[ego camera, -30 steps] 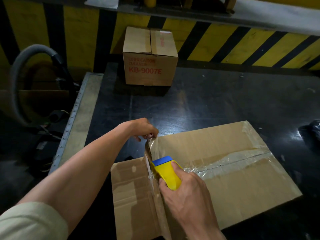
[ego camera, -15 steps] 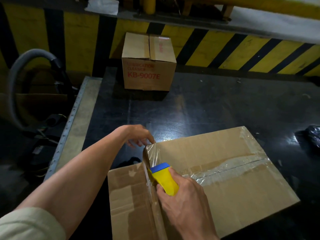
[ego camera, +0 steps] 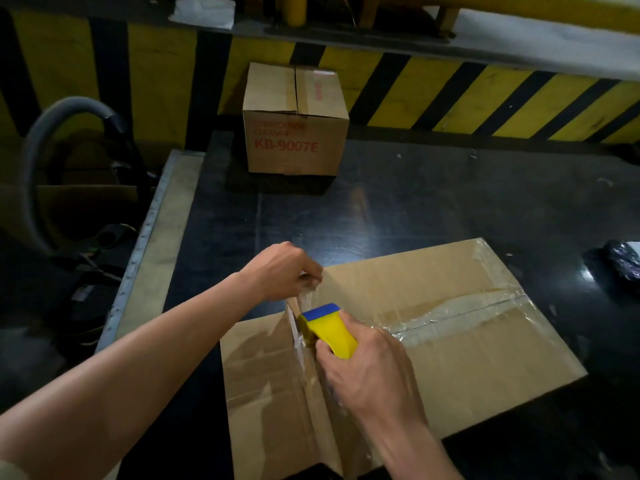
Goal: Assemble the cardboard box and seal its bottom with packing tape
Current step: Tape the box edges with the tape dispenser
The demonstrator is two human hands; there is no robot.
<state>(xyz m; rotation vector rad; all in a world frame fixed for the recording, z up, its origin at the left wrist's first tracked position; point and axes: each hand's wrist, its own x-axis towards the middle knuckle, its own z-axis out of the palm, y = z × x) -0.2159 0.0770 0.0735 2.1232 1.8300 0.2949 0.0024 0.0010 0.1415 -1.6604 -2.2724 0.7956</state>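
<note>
Left hand [ego camera: 282,270] pinched the loose end of clear packing tape [ego camera: 306,296] at the cardboard box [ego camera: 450,358] edge; right hand [ego camera: 363,372] gripped a yellow tape dispenser [ego camera: 329,329] pressed on the taped seam. Lay flat-sided on the dark counter [ego camera: 433,202], side flap hanging open leftward. Stood behind, well apart: a smaller printed carton [ego camera: 294,123].

Small closed carton [ego camera: 295,121] at far edge of dark worktable [ego camera: 450,202], red print "KB-9007E". Yellow-and-black striped barrier [ego camera: 485,98] behind. Grey hose [ego camera: 38,140] arcs at left, off the table. Dark crumpled object, possibly a bag [ego camera: 623,261], at right edge.
</note>
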